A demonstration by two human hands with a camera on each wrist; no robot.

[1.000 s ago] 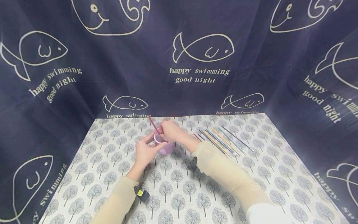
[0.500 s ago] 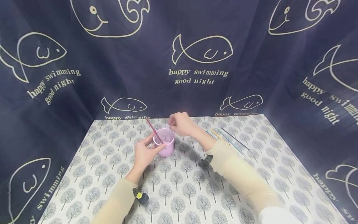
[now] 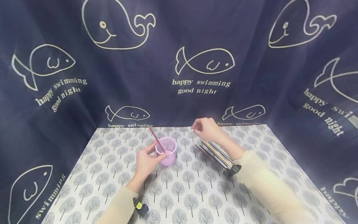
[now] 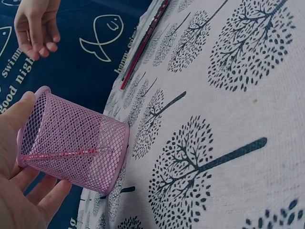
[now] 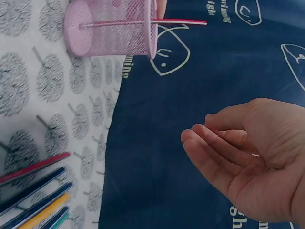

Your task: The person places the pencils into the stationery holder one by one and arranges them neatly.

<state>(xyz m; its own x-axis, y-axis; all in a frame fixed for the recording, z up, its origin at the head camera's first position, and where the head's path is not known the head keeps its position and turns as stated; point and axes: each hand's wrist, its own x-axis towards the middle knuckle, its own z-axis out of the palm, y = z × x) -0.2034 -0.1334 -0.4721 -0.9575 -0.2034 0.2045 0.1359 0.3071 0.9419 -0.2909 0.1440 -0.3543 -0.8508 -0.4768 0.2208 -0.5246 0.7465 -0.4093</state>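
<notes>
A pink mesh pen holder (image 3: 166, 152) stands upright on the cloth, left of the table's middle. My left hand (image 3: 147, 161) grips its side, thumb by the rim and fingers behind, as the left wrist view shows. One slim red pencil-like stick (image 5: 178, 22) leans inside the holder, its top above the rim. Right of the holder, my right hand (image 3: 209, 130) is in the air with fingers loosely bent and nothing in them. Under its wrist lie several slim sticks (image 3: 215, 153) in red, navy, yellow and teal, partly hidden by the forearm.
A pale cloth (image 3: 179, 193) printed with grey trees covers the table. Behind it and at both sides hangs a dark blue curtain (image 3: 156, 77) with fish and whale outlines. A small black camera (image 3: 142, 207) sits on the left wrist.
My right hand has let go of the red stick, which stays in the pen holder, and has moved right, over towards the loose sticks. The left hand keeps its hold. The head view has tilted up slightly.
</notes>
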